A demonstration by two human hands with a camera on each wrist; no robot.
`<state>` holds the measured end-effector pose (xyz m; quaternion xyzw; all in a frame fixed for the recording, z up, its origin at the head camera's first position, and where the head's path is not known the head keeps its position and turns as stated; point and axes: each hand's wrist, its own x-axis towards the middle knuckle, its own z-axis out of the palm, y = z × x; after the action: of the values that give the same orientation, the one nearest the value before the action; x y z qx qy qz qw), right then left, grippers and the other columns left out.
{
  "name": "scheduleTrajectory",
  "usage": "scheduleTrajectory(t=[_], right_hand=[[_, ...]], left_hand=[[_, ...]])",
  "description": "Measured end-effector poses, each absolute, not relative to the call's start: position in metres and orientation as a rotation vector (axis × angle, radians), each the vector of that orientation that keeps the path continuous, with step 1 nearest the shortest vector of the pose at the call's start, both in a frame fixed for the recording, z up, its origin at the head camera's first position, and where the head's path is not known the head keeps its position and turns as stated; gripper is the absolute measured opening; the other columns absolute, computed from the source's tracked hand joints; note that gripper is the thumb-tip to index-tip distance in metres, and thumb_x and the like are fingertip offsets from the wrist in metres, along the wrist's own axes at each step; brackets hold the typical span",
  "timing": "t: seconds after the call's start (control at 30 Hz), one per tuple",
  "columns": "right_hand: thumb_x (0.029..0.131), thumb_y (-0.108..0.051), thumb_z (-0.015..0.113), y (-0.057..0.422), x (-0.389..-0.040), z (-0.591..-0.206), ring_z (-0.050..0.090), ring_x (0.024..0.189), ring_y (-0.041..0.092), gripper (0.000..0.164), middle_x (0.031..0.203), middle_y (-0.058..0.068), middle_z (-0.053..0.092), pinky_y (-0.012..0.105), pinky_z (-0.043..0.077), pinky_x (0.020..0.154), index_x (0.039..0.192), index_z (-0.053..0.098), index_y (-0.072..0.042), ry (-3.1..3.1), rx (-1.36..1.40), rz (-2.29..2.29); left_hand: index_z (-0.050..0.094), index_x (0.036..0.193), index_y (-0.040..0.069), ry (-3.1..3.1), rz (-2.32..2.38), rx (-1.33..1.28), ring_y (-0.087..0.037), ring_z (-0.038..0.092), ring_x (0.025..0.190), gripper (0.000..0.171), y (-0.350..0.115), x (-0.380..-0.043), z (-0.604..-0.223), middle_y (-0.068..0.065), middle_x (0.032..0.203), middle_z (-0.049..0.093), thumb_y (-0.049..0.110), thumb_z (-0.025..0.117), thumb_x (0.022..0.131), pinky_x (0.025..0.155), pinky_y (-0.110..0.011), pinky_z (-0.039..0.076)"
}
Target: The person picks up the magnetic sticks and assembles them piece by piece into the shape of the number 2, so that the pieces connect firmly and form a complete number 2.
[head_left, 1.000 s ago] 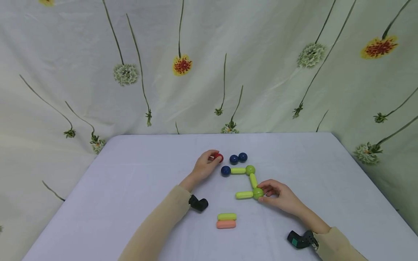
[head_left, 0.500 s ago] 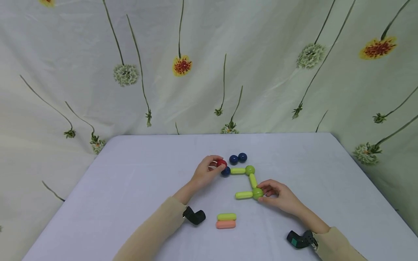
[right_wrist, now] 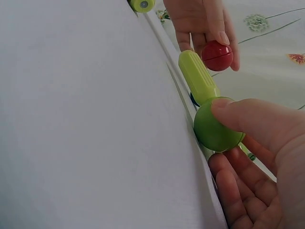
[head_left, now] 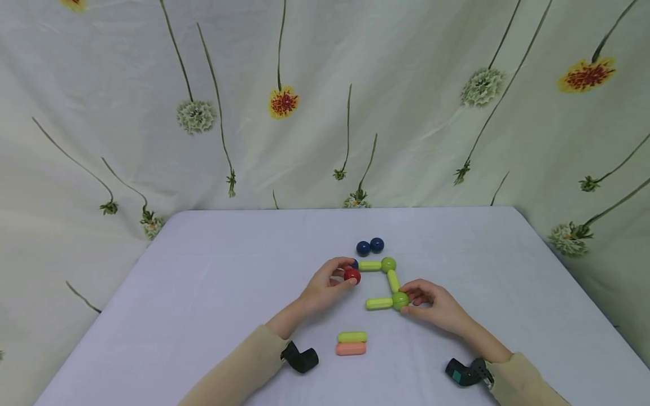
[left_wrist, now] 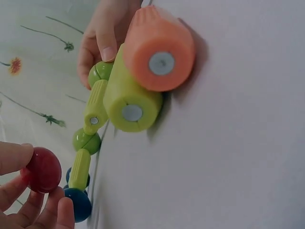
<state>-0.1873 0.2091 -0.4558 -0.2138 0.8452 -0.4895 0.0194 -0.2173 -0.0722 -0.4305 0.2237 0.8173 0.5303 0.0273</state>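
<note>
My left hand point(head_left: 325, 287) pinches a red ball point(head_left: 352, 276) between thumb and fingers, just in front of the blue ball point(head_left: 355, 264) that ends a chain of parts. The red ball point(left_wrist: 44, 169) looks held off the table in the left wrist view. A yellow-green rod point(head_left: 370, 265) joins that blue ball to a green ball point(head_left: 388, 264). A second rod point(head_left: 393, 281) leads down to a nearer green ball point(head_left: 400, 300), with another rod point(head_left: 379, 304) pointing left from it. My right hand point(head_left: 437, 307) grips this nearer green ball point(right_wrist: 217, 126) with thumb and fingers.
Two loose blue balls point(head_left: 369, 246) lie behind the chain. Nearer the front, a yellow-green rod point(head_left: 352, 337) and an orange rod point(head_left: 351, 349) lie side by side. A white cloth point(head_left: 203, 270) covers the table, and a flowered curtain point(head_left: 325, 113) hangs behind it.
Holding the red ball, my left hand has come nearer and slightly right, from behind the chain's blue end ball to in front of it. My right hand and the chain have stayed in place.
</note>
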Motion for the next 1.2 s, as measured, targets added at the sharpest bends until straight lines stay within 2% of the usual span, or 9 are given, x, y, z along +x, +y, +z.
scheduleTrajectory(t=[0.1,0.33,0.6,0.9,1.2], right_hand=[[0.079,-0.020,0.076,0.209,-0.187,-0.455,0.057,0.085,0.013,0.036,0.096,0.000,0.062,0.025,0.049,0.075,0.110,0.063,-0.007,2.621,-0.670,-1.519],[0.080,-0.019,0.076,0.209,-0.186,-0.456,0.057,0.085,0.013,0.035,0.096,0.001,0.062,0.025,0.049,0.074,0.109,0.063,-0.005,2.626,-0.685,-1.529],[0.079,-0.021,0.076,0.209,-0.186,-0.455,0.057,0.085,0.012,0.036,0.097,0.000,0.062,0.025,0.049,0.075,0.110,0.063,-0.007,2.631,-0.650,-1.510],[0.079,-0.023,0.077,0.208,-0.187,-0.455,0.057,0.086,0.013,0.038,0.098,0.000,0.061,0.025,0.049,0.076,0.110,0.063,-0.008,2.624,-0.628,-1.498],[0.078,-0.022,0.077,0.209,-0.187,-0.456,0.057,0.086,0.013,0.037,0.098,-0.001,0.062,0.025,0.049,0.076,0.110,0.063,-0.009,2.629,-0.616,-1.499]], left_hand=[[0.054,0.127,0.007,2.514,1.649,0.667,-0.022,0.054,0.105,0.040,-0.073,-0.213,-0.433,-0.008,0.119,0.054,0.019,0.064,0.090,0.087,-0.033,0.047],[0.058,0.120,0.008,2.475,1.696,0.618,-0.023,0.054,0.104,0.033,-0.075,-0.204,-0.441,-0.007,0.115,0.055,0.021,0.065,0.090,0.084,-0.029,0.047],[0.056,0.120,0.001,2.354,1.801,0.605,-0.024,0.056,0.104,0.034,-0.073,-0.198,-0.450,-0.010,0.115,0.058,0.012,0.064,0.089,0.084,-0.026,0.048],[0.053,0.115,-0.008,2.296,1.787,0.641,-0.029,0.059,0.098,0.031,-0.072,-0.181,-0.426,-0.017,0.110,0.059,0.000,0.063,0.087,0.084,-0.026,0.049],[0.056,0.117,-0.008,2.354,1.693,0.794,-0.028,0.057,0.093,0.033,-0.074,-0.179,-0.423,-0.015,0.111,0.057,0.000,0.064,0.086,0.084,-0.031,0.049]])
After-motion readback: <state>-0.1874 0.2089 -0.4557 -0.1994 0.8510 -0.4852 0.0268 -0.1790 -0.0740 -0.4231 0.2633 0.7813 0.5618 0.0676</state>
